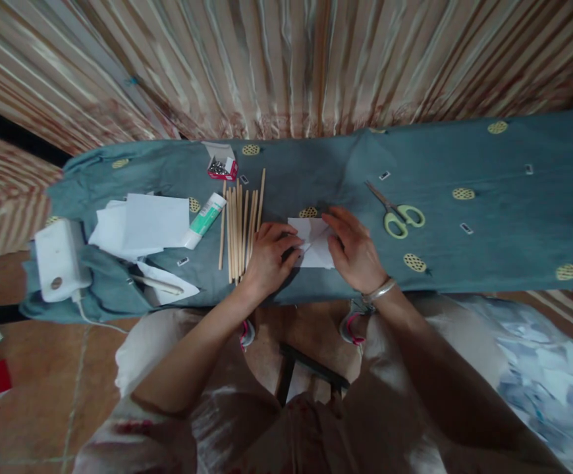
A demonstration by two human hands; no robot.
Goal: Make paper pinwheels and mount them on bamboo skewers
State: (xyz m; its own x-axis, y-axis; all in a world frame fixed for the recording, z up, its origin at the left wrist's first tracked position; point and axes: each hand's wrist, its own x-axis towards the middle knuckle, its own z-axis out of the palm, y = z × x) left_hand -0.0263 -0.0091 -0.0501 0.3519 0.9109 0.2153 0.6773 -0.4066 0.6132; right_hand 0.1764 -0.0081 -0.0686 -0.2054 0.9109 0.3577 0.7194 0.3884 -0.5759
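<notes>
A small sheet of white paper (312, 229) with a folded flap lies on the cloth in front of me. The fingers and thumb of my left hand (268, 258) are closed on its left side. At the paper's right side, my right hand (355, 250) grips it too, with its index finger at the upper corner. My palms hide part of the edges. Several thin wooden sticks (240, 227) lie beside my left hand. To the right of my right hand rest scissors (396, 217) with green handles.
A glue tube (205, 220), a stack of white papers (157, 220) and an open red box of small metal pieces (222, 168) lie on the left. A white device (62, 257) with a cable sits at the left end. A clear bag of papers (548, 368) is at lower right.
</notes>
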